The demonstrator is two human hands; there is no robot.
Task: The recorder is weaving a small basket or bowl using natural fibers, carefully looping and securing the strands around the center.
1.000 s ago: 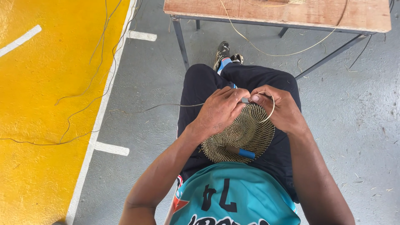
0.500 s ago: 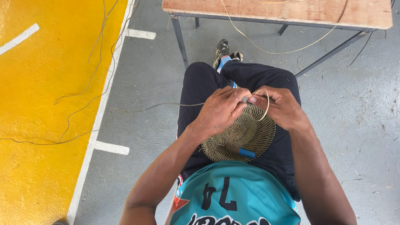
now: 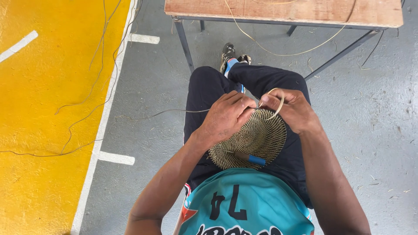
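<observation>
Your left hand (image 3: 226,115) lies curled over the top edge of the round woven disc (image 3: 254,141) on your lap, its fingers (image 3: 244,102) closed down on the rim and gripping it. Your right hand (image 3: 294,109) meets it at the same edge of the disc, fingers pinched shut on a pale fibre strand (image 3: 278,102) that loops up over them. A thin strand (image 3: 165,113) trails off from the disc's edge across the grey floor (image 3: 370,130), and a blue-handled tool (image 3: 252,159) rests on the disc's near side.

A round, flat woven disc (image 3: 257,141) of tan coiled fibre lies on the lap. A thin pale strand (image 3: 278,102) loops at its top edge. A blue-tipped tool (image 3: 250,158) rests on it.
</observation>
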